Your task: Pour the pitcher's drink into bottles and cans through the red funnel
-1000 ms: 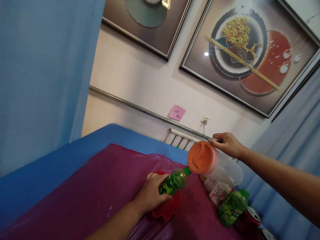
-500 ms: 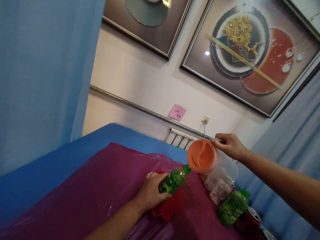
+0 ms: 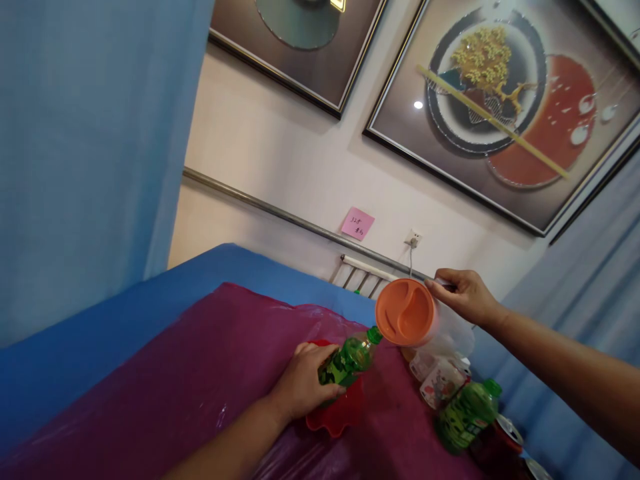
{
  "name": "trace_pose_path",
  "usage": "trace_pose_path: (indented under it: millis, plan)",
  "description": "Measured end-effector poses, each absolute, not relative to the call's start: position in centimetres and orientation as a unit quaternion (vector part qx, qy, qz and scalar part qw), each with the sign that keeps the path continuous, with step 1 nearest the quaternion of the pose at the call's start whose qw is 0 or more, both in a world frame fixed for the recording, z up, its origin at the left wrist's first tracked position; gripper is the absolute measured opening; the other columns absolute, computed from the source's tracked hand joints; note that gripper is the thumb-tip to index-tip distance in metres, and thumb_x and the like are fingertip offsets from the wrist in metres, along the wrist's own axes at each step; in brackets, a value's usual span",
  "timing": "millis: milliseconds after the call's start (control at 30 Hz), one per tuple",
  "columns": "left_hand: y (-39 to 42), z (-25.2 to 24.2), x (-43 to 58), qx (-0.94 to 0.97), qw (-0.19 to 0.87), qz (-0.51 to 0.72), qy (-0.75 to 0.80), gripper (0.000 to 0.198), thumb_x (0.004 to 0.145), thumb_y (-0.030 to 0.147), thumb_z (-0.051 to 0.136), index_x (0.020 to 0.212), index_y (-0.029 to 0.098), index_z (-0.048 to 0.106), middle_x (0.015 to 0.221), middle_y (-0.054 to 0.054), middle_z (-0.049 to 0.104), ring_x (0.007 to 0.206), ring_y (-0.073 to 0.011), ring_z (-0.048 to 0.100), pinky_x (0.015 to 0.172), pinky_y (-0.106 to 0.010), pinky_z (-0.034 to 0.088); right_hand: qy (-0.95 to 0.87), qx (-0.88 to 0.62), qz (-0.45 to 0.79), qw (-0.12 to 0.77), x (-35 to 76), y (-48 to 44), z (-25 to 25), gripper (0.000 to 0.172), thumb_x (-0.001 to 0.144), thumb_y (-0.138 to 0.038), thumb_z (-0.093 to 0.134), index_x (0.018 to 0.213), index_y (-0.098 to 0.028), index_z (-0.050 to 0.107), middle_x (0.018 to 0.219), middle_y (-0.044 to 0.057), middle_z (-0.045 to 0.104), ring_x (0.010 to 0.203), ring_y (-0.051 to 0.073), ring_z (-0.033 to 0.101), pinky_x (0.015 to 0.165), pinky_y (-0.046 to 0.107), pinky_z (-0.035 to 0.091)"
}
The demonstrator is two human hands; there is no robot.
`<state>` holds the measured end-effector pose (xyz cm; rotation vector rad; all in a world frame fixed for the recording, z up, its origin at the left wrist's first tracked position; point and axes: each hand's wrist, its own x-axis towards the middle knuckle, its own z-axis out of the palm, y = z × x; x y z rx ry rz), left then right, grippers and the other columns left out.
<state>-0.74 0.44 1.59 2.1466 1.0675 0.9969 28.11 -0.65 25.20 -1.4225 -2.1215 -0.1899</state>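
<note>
Head cam, left hand: the left hand (image 3: 304, 381) was wrapped around a green plastic drink bottle (image 3: 351, 357), thumb on the near side, and had it tilted with its top pointing up and to the right.
Bottle spot: it was over a red scalloped dish (image 3: 335, 419) in the picture; couldn't tell if the two were touching.
Bottle top: green, right by the lid's edge, but too small to say whether that was a cap or just the neck.
Right hand: the right hand (image 3: 466, 292) was closed on the handle side of a translucent pitcher (image 3: 453, 331), though the fingers hid most of the handle.
Pitcher: held tipped over, its orange lid (image 3: 405, 311) facing the camera with a curvy S-shaped groove in it. Couldn't make out any liquid.
Right-side clutter: a couple of printed cups (image 3: 443, 383) sat just below the pitcher, then a second green bottle (image 3: 465, 419) standing beside a dark red can (image 3: 500, 440).
Table: shiny magenta plastic sheet (image 3: 175, 373) over a blue cover (image 3: 245, 263).
Wall: pink sticky note (image 3: 358, 223) with handwriting, a socket (image 3: 413, 239) with something plugged in, and two framed pictures (image 3: 485, 93) up top.
</note>
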Motion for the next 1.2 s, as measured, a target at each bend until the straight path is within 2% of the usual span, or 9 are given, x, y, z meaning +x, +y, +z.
trace_pose_path:
  millis: [567,1200]
  plan:
    - [0.35,1.60,-0.75,0.795,0.274,0.365,0.399,0.064,0.061,0.037,0.088,0.122,0.026,0.068,0.109,-0.001,0.073,0.104,-0.0266,0.062,0.099,-0.038,0.040,-0.803,-0.515,-0.101,0.283,28.27,-0.95,25.12,0.048,0.087,-0.053,0.056,0.056,-0.024,0.033,0.055,-0.006,0.023,0.051,0.009,0.025,0.046,0.025,0.020]
    - [0.38,1.68,-0.72,0.795,0.271,0.365,0.401,0.065,0.062,0.034,0.088,0.123,0.025,0.068,0.108,-0.003,0.074,0.102,-0.0266,0.062,0.098,-0.038,0.039,-0.801,-0.534,-0.070,0.261,27.92,-0.99,25.55,0.048,0.084,-0.055,0.056,0.057,-0.026,0.029,0.056,-0.007,0.022,0.051,0.009,0.023,0.046,0.025,0.018]
